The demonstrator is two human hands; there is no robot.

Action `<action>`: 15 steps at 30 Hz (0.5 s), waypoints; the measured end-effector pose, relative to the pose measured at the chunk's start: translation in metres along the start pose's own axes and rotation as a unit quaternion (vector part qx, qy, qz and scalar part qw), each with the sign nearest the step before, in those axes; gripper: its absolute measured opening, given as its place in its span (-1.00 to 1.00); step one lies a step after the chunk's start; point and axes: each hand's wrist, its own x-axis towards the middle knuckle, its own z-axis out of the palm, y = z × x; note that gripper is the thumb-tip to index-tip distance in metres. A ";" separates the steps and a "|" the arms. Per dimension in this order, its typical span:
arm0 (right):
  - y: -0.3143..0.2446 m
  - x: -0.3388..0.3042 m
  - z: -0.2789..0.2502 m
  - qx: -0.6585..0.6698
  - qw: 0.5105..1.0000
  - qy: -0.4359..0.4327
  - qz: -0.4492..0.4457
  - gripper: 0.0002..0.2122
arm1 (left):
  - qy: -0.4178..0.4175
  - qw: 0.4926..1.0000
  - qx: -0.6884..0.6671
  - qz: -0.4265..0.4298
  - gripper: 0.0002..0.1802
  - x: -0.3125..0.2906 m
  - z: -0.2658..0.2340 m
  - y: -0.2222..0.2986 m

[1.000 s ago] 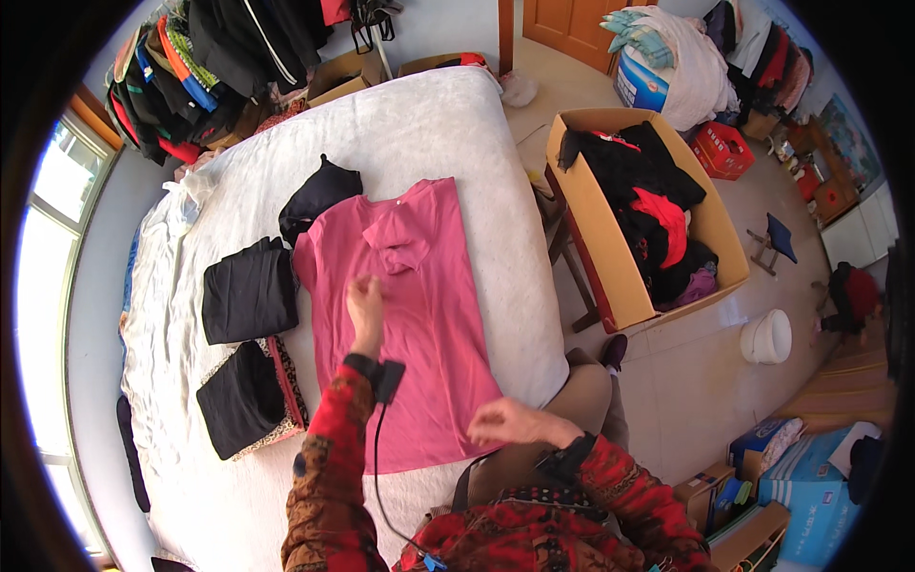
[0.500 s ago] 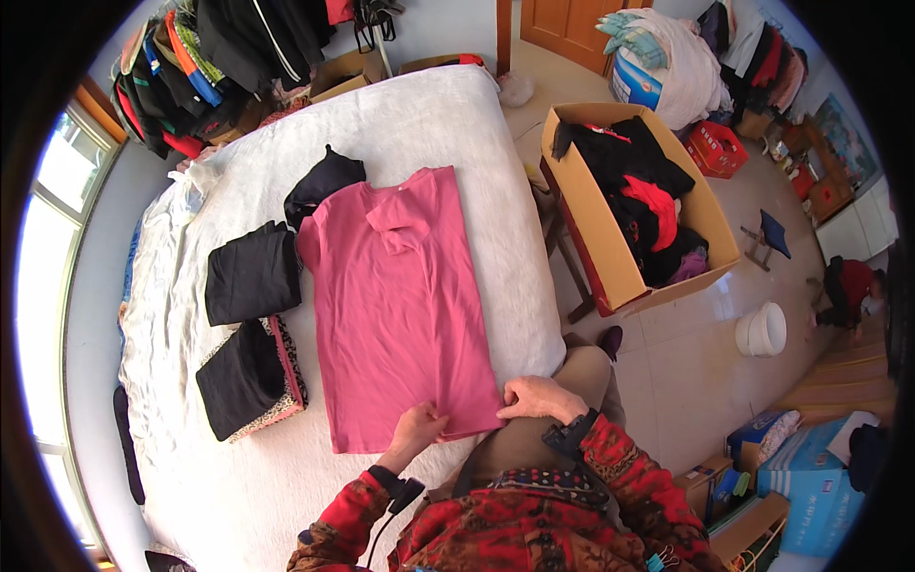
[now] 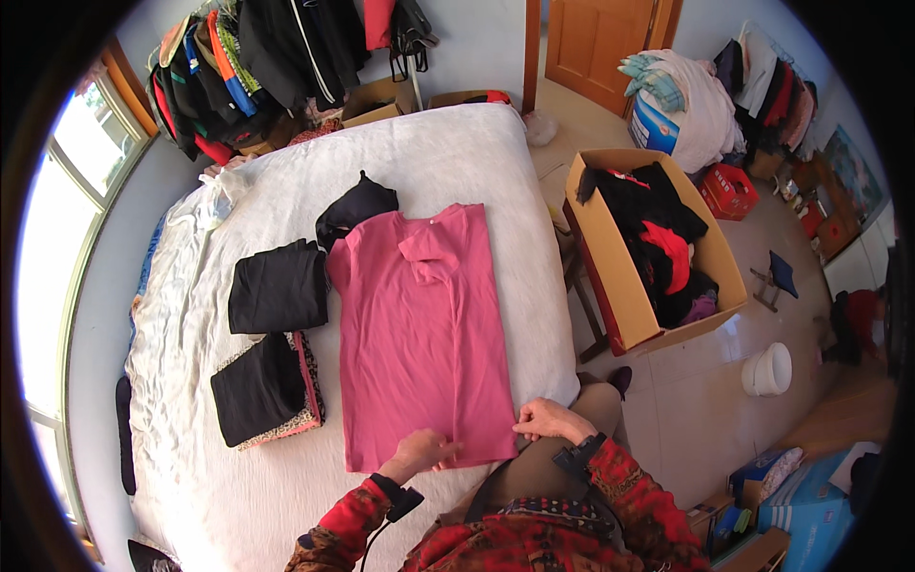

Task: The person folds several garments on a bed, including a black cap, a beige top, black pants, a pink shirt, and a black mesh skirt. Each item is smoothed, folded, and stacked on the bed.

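A pink T-shirt [image 3: 419, 334] lies face up on the white-covered bed [image 3: 515, 257], its hem toward me. Its right side is folded inward, with that sleeve lying on the front near the neckline. My left hand [image 3: 422, 452] rests on the hem, fingers stretched over the fabric and slightly blurred. At the hem's right corner, my right hand [image 3: 553, 420] pinches the shirt's edge between thumb and fingers. Left of the shirt are a folded black garment [image 3: 276, 286] and a stack with a black piece [image 3: 257, 389] on top of leopard-print cloth. A black bra [image 3: 357, 205] touches the shirt's shoulder.
Right of the bed, an open cardboard box [image 3: 583, 205] holds black and red clothes. A white bucket [image 3: 767, 370] and a small folding stool [image 3: 777, 278] stand on the tiled floor. Clothes hang [image 3: 295, 48] along the far wall. Blue boxes [image 3: 810, 505] sit at lower right.
My left hand has loosened its pinch on the hem, and its fingers have spread out. My right hand keeps hold of the corner. The view has tilted, shifting the scene downward.
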 end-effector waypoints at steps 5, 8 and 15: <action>-0.014 0.011 -0.010 -0.004 0.979 0.189 -0.080 -0.81 | 0.344 0.929 -0.049 0.125 -0.69 0.057 -0.057 0.013; -0.016 0.029 -0.007 0.019 0.960 0.216 -0.180 -0.79 | 0.465 0.869 -0.078 0.149 -0.60 0.120 -0.110 0.027; 0.008 0.050 -0.005 0.082 0.973 0.116 -0.180 -0.77 | 0.555 0.812 -0.050 0.174 -0.32 0.209 -0.216 0.062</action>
